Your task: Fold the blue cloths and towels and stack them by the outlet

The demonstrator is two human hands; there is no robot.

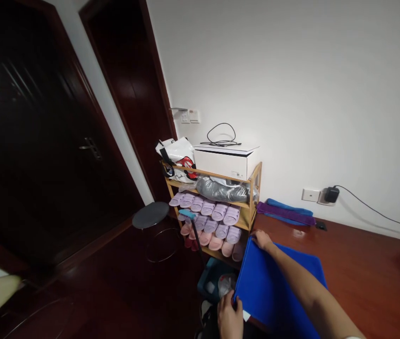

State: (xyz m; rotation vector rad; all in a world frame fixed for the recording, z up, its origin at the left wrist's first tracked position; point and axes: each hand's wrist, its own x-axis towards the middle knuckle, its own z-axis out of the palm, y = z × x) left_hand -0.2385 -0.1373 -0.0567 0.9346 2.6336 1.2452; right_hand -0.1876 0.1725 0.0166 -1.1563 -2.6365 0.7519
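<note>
A bright blue folded cloth (267, 287) lies over the left end of the reddish-brown table (358, 273). My left hand (230, 316) pinches its near left corner between thumb and fingers. Stretched across the cloth, my right arm ends with my right hand (262, 239) closed on the far left corner. The cloth's left edge runs fairly straight between my two hands. A small white piece (246, 315) shows under the near edge, close to my left hand; I cannot tell what it is.
Left of the table stands a wooden shoe rack (252, 188) with lilac and pink slippers (207, 207), a white box (221, 162) and a bag (180, 157). A bin (207, 278) is below. Folded purple and blue cloths (284, 214) lie by the wall near a plugged-in adapter (332, 193). A round stool (150, 214) stands left.
</note>
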